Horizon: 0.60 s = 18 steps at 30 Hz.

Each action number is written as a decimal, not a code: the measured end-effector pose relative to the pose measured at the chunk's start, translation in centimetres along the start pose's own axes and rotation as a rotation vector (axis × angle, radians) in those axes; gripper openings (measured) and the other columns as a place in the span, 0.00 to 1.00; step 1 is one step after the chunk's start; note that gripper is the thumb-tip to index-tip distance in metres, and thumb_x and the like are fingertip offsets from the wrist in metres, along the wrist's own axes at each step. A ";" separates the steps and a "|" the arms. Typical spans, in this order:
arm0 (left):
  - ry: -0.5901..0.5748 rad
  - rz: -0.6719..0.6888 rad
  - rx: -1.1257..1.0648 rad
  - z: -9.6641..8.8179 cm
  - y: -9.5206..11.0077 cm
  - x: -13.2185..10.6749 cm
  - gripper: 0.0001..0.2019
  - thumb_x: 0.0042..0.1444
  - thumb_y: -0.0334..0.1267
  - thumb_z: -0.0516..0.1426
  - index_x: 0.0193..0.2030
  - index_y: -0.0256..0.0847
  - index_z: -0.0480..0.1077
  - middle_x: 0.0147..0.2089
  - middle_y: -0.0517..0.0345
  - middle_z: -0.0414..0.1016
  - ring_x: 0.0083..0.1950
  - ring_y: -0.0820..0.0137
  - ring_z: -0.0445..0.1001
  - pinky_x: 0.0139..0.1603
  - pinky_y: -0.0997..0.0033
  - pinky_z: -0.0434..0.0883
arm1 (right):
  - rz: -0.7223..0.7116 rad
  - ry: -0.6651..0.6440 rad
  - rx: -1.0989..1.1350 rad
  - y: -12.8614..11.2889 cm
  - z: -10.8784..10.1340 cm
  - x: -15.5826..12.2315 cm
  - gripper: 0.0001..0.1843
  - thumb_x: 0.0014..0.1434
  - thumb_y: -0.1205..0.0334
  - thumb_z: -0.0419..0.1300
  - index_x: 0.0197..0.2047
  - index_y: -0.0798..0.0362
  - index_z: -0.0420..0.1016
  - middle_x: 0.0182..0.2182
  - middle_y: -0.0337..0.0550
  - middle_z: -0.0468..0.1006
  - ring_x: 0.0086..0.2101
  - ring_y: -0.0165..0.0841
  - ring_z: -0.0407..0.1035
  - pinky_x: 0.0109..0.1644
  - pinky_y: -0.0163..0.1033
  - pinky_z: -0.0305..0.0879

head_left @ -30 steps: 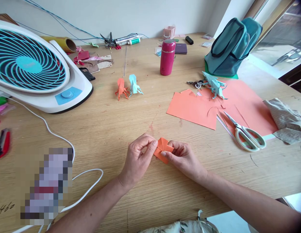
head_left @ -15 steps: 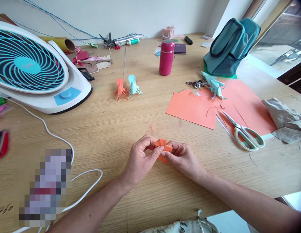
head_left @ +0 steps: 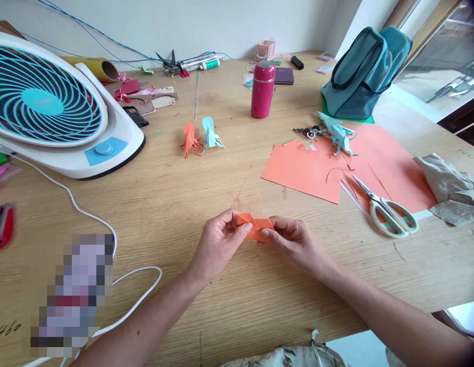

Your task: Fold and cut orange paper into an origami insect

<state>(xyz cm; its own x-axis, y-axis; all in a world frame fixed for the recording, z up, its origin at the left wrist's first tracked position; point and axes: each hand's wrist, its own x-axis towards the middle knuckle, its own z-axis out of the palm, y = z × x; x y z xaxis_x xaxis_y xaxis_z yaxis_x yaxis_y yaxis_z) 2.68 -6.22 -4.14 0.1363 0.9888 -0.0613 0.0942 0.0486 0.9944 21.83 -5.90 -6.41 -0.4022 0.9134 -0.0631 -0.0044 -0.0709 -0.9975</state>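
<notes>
A small folded piece of orange paper [head_left: 257, 228] is held between my two hands, just above the wooden table. My left hand [head_left: 224, 239] pinches its left end, thumb on top and fingers behind. On the other end, my right hand [head_left: 294, 237] grips the paper the same way. Creases and a diagonal flap show on the side facing me; the back is hidden. Farther off stand an orange origami figure [head_left: 190, 138] and a light blue origami figure [head_left: 209, 133], side by side. A larger blue origami figure [head_left: 337, 133] rests on orange sheets to the right.
Scissors [head_left: 390, 211] with white handles lie partly over the orange sheets [head_left: 301, 176]. Behind stand a magenta flask [head_left: 263, 92] and a teal bag [head_left: 359, 76]. A white fan [head_left: 118, 148] fills the left, its cable [head_left: 80, 206] running forward. A grey cloth [head_left: 453, 188] lies at right.
The orange paper has been turned and opened out between my fingers, now showing a wider, flatter shape. My hands have moved slightly apart, still gripping it.
</notes>
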 end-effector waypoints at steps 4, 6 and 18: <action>-0.023 -0.016 0.045 -0.3 -0.2 0.3 0.05 0.58 0.36 0.60 0.37 0.38 0.71 0.33 0.59 0.75 0.35 0.72 0.72 0.38 0.72 0.70 | 0.038 -0.050 -0.024 -0.5 -1.1 0.2 0.15 0.64 0.50 0.61 0.43 0.54 0.77 0.33 0.42 0.78 0.35 0.33 0.72 0.38 0.37 0.67; -0.020 -0.021 0.093 -0.3 -0.3 0.2 0.06 0.58 0.36 0.60 0.41 0.39 0.70 0.34 0.61 0.75 0.34 0.73 0.72 0.38 0.73 0.70 | 0.048 -0.054 -0.071 -0.7 -1.4 0.1 0.15 0.65 0.53 0.60 0.50 0.52 0.73 0.33 0.40 0.77 0.34 0.32 0.72 0.38 0.36 0.66; -0.128 0.170 0.701 0.7 -1.2 -1.0 0.13 0.56 0.24 0.61 0.43 0.45 0.68 0.43 0.63 0.78 0.44 0.66 0.74 0.47 0.64 0.67 | -0.241 0.064 -0.963 -1.0 -2.3 -1.4 0.16 0.65 0.65 0.60 0.56 0.51 0.69 0.45 0.49 0.77 0.42 0.39 0.72 0.46 0.44 0.67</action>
<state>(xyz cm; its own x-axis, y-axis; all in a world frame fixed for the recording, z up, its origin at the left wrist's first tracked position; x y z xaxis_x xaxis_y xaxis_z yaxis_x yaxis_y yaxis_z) 3.08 -7.34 -5.29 0.3150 0.9484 0.0365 0.6644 -0.2478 0.7051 24.53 -6.21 -5.37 -0.4383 0.8824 0.1709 0.6770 0.4492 -0.5830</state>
